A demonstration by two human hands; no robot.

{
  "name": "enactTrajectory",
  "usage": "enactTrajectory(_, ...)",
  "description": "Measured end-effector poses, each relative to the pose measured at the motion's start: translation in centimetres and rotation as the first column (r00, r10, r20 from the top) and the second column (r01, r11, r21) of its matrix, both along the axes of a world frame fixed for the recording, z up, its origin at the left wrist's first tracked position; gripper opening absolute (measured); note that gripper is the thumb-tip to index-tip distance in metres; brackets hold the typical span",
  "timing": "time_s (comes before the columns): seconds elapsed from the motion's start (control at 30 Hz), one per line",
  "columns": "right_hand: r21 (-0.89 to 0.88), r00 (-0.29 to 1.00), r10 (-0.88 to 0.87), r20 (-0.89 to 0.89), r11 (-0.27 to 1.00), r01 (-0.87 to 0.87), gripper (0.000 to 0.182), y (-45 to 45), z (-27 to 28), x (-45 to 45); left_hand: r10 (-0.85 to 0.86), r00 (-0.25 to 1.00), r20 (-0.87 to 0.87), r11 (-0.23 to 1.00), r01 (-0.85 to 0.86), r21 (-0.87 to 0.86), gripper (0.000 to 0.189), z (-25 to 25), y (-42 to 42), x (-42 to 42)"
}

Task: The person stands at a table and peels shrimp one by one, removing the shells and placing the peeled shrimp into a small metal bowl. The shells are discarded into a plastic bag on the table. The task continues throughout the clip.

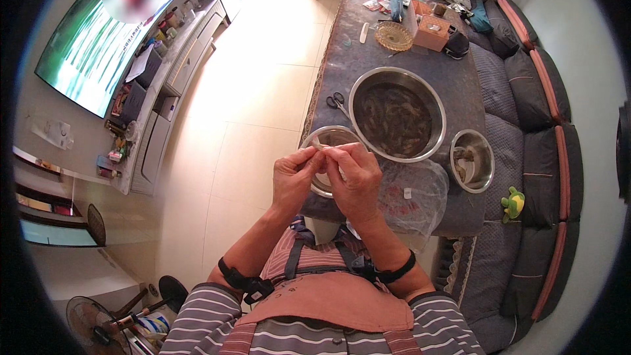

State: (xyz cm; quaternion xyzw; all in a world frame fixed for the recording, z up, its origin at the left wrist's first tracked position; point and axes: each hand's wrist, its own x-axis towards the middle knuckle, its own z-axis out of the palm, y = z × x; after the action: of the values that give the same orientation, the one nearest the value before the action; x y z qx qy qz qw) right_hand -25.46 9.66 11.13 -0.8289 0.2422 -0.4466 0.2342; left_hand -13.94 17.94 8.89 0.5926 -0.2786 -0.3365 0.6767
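Observation:
My left hand (297, 172) and my right hand (354, 176) meet fingertip to fingertip over a steel bowl (329, 133) at the table's near left corner. Between their fingertips they pinch a small pale, greyish piece, apparently a shrimp (317, 144). Just beyond stands a large steel basin (441, 123) holding many dark shrimp (394, 118) in liquid. At the right, a smaller steel bowl (488, 177) contains some brownish and pale pieces. Black-handled scissors (336, 101) lie left of the large basin, their blades running towards it.
A clear plastic bag (411, 197) lies flat near the table's front edge. Farther back are an amber glass dish (394, 36), an orange box (430, 33) and packets. A sofa (500, 133) with a green plush turtle (513, 204) runs along the right; a fan (93, 325) stands lower left.

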Motion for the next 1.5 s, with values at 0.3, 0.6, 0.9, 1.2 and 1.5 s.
enactTrajectory(0.3,0.075,0.999,0.035,0.005,0.997,-0.035,0.02,-0.1,-0.4,-0.1,0.027,0.999,-0.016,0.999,-0.028,-0.017,0.019,-0.1,0.0,-0.3)
enactTrajectory(0.6,0.136,0.999,0.051,-0.006,0.989,-0.05,0.02,0.0,-0.3,0.1,0.024,1.0,0.002,1.0,-0.024,-0.006,0.021,0.0,-0.1,-0.3)
enactTrajectory(0.9,0.808,0.875,-0.029,0.484,0.397,-0.434,0.017,-1.5,-3.3,-0.2,-0.068,0.997,-0.022,0.995,0.069,0.077,0.023,1.2,-0.2,0.3)
enactTrajectory(1.2,0.848,0.876,-0.017,0.482,0.259,-0.462,0.018,-2.4,-3.4,-1.9,-0.082,0.992,-0.094,0.995,0.088,0.056,0.026,0.5,-1.1,-0.9)
enactTrajectory(1.5,0.81,0.922,0.233,0.31,0.442,-0.385,0.029,-3.9,-2.6,-4.7,-0.108,0.993,-0.048,0.989,0.113,0.098,0.02,0.8,-2.5,-2.5)
